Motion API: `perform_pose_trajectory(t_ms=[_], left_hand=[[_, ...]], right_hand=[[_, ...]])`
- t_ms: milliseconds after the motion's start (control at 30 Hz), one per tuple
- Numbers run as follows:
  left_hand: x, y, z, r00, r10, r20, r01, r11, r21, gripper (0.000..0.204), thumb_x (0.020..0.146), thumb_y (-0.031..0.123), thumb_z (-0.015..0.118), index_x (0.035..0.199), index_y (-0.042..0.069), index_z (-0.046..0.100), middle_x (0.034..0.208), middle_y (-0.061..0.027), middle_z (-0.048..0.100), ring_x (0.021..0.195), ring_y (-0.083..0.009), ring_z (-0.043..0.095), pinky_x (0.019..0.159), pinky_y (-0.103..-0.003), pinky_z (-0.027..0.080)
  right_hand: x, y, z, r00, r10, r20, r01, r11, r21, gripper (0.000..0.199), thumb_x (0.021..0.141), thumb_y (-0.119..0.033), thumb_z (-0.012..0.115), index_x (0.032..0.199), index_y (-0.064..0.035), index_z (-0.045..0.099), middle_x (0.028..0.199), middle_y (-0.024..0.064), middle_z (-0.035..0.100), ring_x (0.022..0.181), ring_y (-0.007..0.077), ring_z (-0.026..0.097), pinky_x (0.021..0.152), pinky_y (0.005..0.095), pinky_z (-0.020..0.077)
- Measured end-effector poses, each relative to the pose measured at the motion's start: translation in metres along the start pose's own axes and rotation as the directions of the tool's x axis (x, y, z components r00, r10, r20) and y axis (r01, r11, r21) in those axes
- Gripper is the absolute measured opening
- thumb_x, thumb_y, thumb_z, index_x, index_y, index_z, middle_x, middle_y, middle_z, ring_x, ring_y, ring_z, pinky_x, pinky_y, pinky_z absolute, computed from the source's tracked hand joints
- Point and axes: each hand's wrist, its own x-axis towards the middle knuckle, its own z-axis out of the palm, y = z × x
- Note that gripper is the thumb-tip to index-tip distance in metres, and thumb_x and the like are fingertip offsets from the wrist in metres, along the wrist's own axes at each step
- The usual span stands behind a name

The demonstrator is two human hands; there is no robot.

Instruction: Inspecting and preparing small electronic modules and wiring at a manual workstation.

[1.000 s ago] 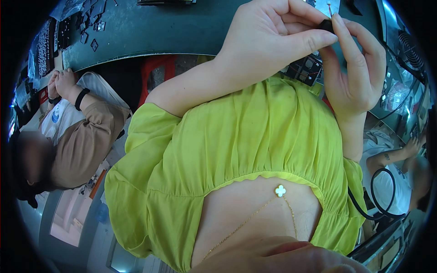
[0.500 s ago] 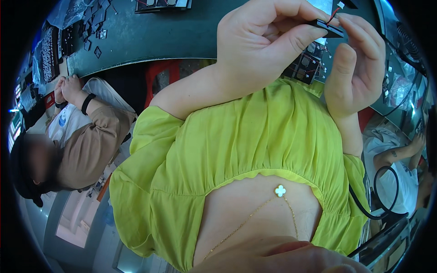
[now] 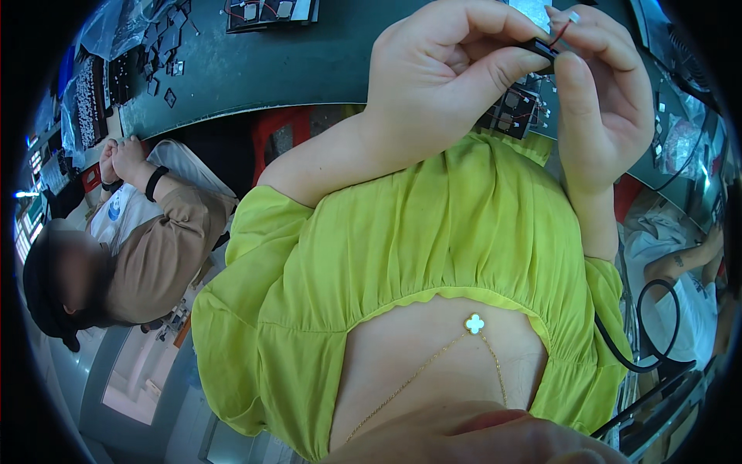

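My left hand (image 3: 444,77) pinches a small flat black part (image 3: 546,52) between thumb and fingers, above the near table edge. From this part a short red-and-black wire (image 3: 561,31) rises to a tiny white connector plug (image 3: 574,17). My right hand (image 3: 607,100) closes on the part's right end, its thumb against the edge and its fingers behind, close to the wire. Fingers cover much of the part. Just under my hands, a batch of similar black parts with red wires (image 3: 514,112) lies at the table edge, partly hidden by my left hand.
The green table (image 3: 294,69) carries another stack of black wired parts (image 3: 270,14), loose dark pieces (image 3: 166,46) and plastic bags (image 3: 116,27) at left. A clear bag (image 3: 680,147) and dark cables lie right. A co-worker (image 3: 158,247) sits left, another person (image 3: 680,271) right.
My right thumb has moved up and in, from standing apart to touching the part's right end. The part has turned, so less of its length shows.
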Motion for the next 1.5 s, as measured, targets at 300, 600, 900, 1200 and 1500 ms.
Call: perform_pose_trajectory(t_ms=[300,600,900,1200,1500], left_hand=[[-0.007,-0.014,-0.007,0.996,-0.085,-0.008,0.084,0.992,-0.089,0.020,0.083,-0.006,0.057,0.103,-0.006,0.053,0.100,-0.0129,0.059,0.082,-0.0131,0.059,0.073,-0.019,0.050],[-0.001,-0.001,0.004,0.998,-0.019,0.065,0.023,0.998,-0.050,0.022,0.083,-0.007,0.056,0.105,-0.006,0.053,0.098,-0.0115,0.059,0.079,-0.0110,0.059,0.070,-0.017,0.050],[-0.001,-0.001,-0.004,0.993,-0.056,0.103,0.063,0.996,-0.064,0.021,0.084,-0.006,0.056,0.104,-0.005,0.053,0.097,-0.0113,0.060,0.077,-0.0097,0.058,0.068,-0.016,0.049],[0.004,0.004,-0.010,0.995,-0.086,0.044,0.084,0.995,0.047,0.018,0.084,-0.006,0.055,0.101,-0.003,0.053,0.098,-0.0099,0.057,0.079,-0.0104,0.055,0.070,-0.017,0.046],[0.013,0.016,0.005,0.926,-0.363,-0.101,0.373,0.922,0.106,0.015,0.083,-0.007,0.054,0.097,-0.001,0.053,0.094,-0.0059,0.050,0.079,-0.0108,0.048,0.073,-0.020,0.042]], right_hand=[[-0.004,-0.015,0.004,0.991,0.130,-0.003,-0.128,0.981,0.148,0.011,0.083,-0.005,0.055,0.093,-0.0040,0.052,0.096,0.0108,0.051,0.086,0.0187,0.050,0.084,0.0295,0.0435],[-0.002,-0.016,0.013,0.968,0.250,0.009,-0.242,0.927,0.288,0.006,0.083,-0.007,0.054,0.087,-0.0047,0.050,0.092,0.0102,0.050,0.084,0.0179,0.048,0.083,0.0299,0.0423],[0.000,-0.019,0.019,0.932,0.361,0.031,-0.339,0.839,0.426,0.007,0.084,-0.010,0.053,0.082,-0.0053,0.049,0.088,0.0097,0.049,0.082,0.0172,0.046,0.082,0.0304,0.0411],[-0.004,-0.008,0.002,0.984,-0.054,0.169,0.074,0.991,-0.113,0.015,0.085,0.000,0.056,0.099,-0.0010,0.054,0.105,0.0116,0.054,0.089,0.0192,0.056,0.081,0.0256,0.0464],[-0.008,-0.002,0.011,0.998,0.004,0.058,0.015,0.945,-0.328,0.007,0.083,-0.003,0.056,0.089,-0.0020,0.054,0.092,0.0098,0.054,0.078,0.0169,0.052,0.072,0.0256,0.0448]])
